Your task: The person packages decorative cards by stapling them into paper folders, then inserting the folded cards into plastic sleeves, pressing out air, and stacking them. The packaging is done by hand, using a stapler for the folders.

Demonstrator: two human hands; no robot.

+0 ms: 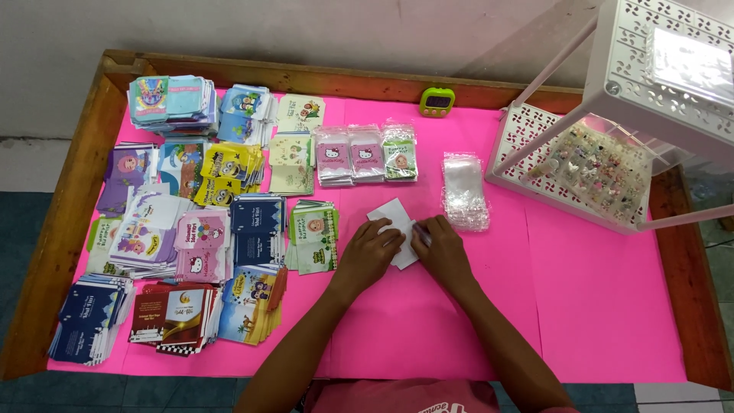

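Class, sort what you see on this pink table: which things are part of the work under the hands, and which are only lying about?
In use:
- left hand
- right hand
- white card under both hands
- stack of clear sleeves close by

Lying about:
- stacks of printed cards
- green timer
- white rack

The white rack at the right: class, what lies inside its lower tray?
The white rack's lower tray holds many small colourful trinkets, too small to identify. The upper shelf covers the tray's far right corner.
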